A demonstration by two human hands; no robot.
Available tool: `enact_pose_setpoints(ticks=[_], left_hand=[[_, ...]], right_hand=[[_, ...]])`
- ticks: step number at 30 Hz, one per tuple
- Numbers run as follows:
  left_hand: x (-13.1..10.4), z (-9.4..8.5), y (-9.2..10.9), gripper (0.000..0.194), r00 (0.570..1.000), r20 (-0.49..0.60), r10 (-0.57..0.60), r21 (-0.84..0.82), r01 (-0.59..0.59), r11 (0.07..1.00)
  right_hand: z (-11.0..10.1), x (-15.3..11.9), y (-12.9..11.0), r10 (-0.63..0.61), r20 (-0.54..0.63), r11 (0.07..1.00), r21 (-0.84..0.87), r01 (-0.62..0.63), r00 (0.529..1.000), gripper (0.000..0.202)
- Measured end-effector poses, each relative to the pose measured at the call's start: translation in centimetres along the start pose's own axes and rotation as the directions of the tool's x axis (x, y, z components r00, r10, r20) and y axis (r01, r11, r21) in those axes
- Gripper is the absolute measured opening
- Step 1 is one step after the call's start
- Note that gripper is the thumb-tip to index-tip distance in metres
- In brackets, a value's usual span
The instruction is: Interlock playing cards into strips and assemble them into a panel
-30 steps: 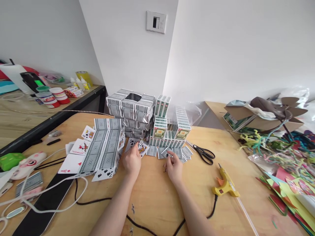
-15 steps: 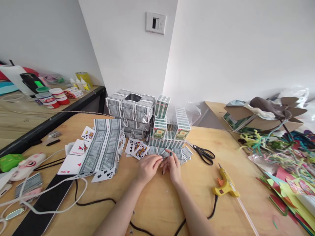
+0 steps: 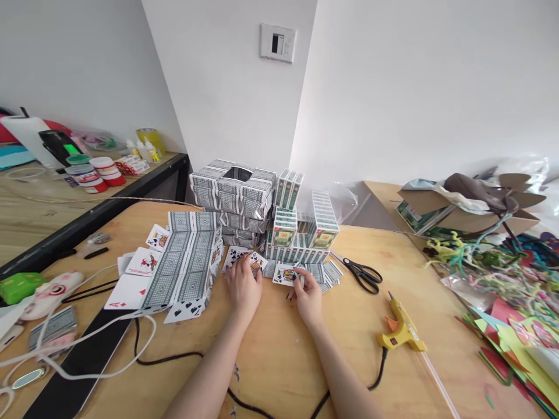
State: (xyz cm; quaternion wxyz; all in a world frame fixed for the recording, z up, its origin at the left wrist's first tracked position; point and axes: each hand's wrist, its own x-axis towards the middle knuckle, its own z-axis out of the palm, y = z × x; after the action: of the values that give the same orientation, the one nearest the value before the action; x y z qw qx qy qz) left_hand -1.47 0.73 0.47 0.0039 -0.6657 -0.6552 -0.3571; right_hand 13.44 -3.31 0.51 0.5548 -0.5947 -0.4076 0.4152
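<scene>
Black scissors (image 3: 364, 273) right of right hand (image 3: 308, 294).

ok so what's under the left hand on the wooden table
The left hand lies on face-up playing cards fanned on the wooden table; a clubs card and a court card poke out. Cards beneath the palm are hidden.

Both forearms reach forward, converging mid-frame. Left hand (image 3: 243, 287) palm down, fingers spread flat. Right hand (image 3: 308, 294) palm down just beside it, fingers curled, tips pinched.
</scene>
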Motion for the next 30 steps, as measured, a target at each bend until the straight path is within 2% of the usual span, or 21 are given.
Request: enact_pose_setpoints(ticks=[4,9,14,18,23,26,30], left_hand=[[-0.3,0.0,0.2,0.04,0.999,0.026,-0.029,0.056,0.027,0.998],[-0.1,-0.3,0.2,0.037,1.0,0.007,-0.023,0.032,0.023,0.999],[0.1,-0.3,0.4,0.027,0.998,-0.046,-0.049,-0.243,0.037,0.969],[-0.3,-0.1,0.7,0.023,0.989,-0.047,-0.142,-0.404,0.111,0.908],[-0.8,0.4,1.3,0.02,0.977,0.111,-0.183,-0.49,0.213,0.845],[-1.2,1.0,1.6,0.02,0.972,0.203,-0.116,-0.535,0.209,0.819],[-1.7,1.4,2.0,0.027,0.96,0.279,-0.025,-0.605,0.196,0.772]], right_hand=[[0.1,-0.1,-0.2,-0.028,-0.012,0.999,0.021,0.028,1.0,0.051],[0.2,-0.1,-0.2,-0.044,-0.007,0.999,0.019,0.045,0.999,0.059],[0.1,0.1,0.4,-0.024,0.002,0.999,0.043,0.024,1.0,0.043],[0.1,0.3,0.8,0.002,0.0,0.996,0.09,-0.002,1.0,0.04],[0.0,0.3,0.3,-0.013,0.105,0.993,0.118,0.001,0.994,0.037],[0.0,0.3,-0.1,-0.024,0.173,0.993,0.118,0.004,0.985,0.033],[0.1,0.2,-0.3,-0.015,0.199,0.989,0.144,-0.015,0.98,0.031]])
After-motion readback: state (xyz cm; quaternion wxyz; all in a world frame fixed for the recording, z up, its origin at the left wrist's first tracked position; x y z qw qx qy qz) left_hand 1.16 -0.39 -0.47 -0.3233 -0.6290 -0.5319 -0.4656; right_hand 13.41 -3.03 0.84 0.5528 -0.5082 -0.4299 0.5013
